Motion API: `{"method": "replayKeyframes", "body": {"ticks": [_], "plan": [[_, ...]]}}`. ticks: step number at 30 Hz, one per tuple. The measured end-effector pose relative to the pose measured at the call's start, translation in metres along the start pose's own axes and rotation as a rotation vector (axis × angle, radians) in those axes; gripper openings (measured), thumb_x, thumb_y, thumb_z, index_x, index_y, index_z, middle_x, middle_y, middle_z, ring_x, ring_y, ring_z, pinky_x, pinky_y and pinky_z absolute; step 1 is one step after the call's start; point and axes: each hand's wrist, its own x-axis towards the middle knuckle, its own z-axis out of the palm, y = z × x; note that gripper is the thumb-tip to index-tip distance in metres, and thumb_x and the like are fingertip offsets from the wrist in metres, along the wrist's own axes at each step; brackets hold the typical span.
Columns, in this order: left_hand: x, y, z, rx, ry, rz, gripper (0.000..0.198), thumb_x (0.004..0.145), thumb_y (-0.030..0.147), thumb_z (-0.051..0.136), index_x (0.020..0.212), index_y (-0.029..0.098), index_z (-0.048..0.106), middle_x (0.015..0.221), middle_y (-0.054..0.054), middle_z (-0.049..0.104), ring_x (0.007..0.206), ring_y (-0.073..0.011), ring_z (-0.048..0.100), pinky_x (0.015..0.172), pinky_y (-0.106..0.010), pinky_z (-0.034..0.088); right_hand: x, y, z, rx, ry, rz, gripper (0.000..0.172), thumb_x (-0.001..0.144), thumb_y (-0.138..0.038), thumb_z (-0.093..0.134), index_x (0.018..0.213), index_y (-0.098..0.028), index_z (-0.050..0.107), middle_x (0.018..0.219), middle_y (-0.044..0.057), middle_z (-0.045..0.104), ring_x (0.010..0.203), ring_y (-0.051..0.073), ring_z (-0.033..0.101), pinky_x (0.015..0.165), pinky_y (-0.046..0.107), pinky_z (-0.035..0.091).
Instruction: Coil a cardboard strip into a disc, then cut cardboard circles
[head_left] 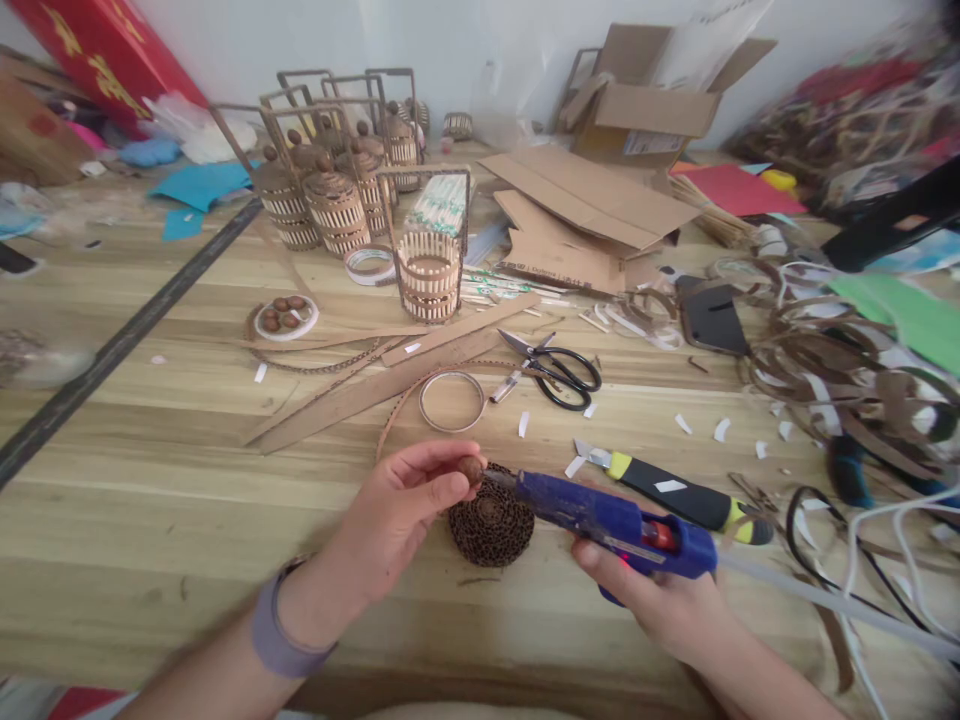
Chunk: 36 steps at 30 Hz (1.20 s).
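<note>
Between the thumb and fingers of my left hand (397, 520) is a small round brown nut (471, 470). My right hand (660, 600) grips a blue glue gun (585, 510), its nozzle at the nut, and a pale glue stick (817, 595) sticks out of its back. Just below the nut and nozzle, a dark coiled disc of corrugated cardboard (491, 525) lies on the table. Beyond it are a thin ring (451, 402) and scissors with black handles (559, 370). A utility knife (675, 490) lies beyond the glue gun.
A white dish of brown nuts (286, 318) sits left of a small stick basket (429, 275). Several lidded baskets (334, 205) stand behind. Cardboard strips (390, 380) cross the middle. At right are a phone (711, 312), tangled brown strips (810, 350) and white cables (855, 550).
</note>
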Motion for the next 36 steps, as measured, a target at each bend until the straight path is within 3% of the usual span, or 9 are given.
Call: {"method": "replayKeyframes", "body": {"ticks": [19,36], "plan": [[0.0006,-0.0005,-0.0003,0.009,0.026,0.004,0.037,0.047,0.028,0.102,0.078,0.022,0.083,0.077,0.001,0.081,0.074,-0.0089,0.071,0.072,-0.015,0.056,-0.0001,0.0017,-0.0002,0.024,-0.059,-0.038,0.030,0.089,-0.048,0.068,0.070,-0.025,0.061,0.064,0.001,0.061,0.055,0.018,0.057,0.051,0.027,0.048],[-0.0001,0.0010,0.0001,0.016,0.037,-0.012,0.038,0.047,0.029,0.102,0.079,0.022,0.084,0.079,0.000,0.081,0.075,-0.0092,0.071,0.073,-0.016,0.056,-0.0001,0.0019,0.0012,0.017,0.011,-0.057,0.029,0.087,-0.043,0.070,0.069,-0.022,0.061,0.063,0.000,0.060,0.053,0.015,0.056,0.049,0.025,0.049]]}}
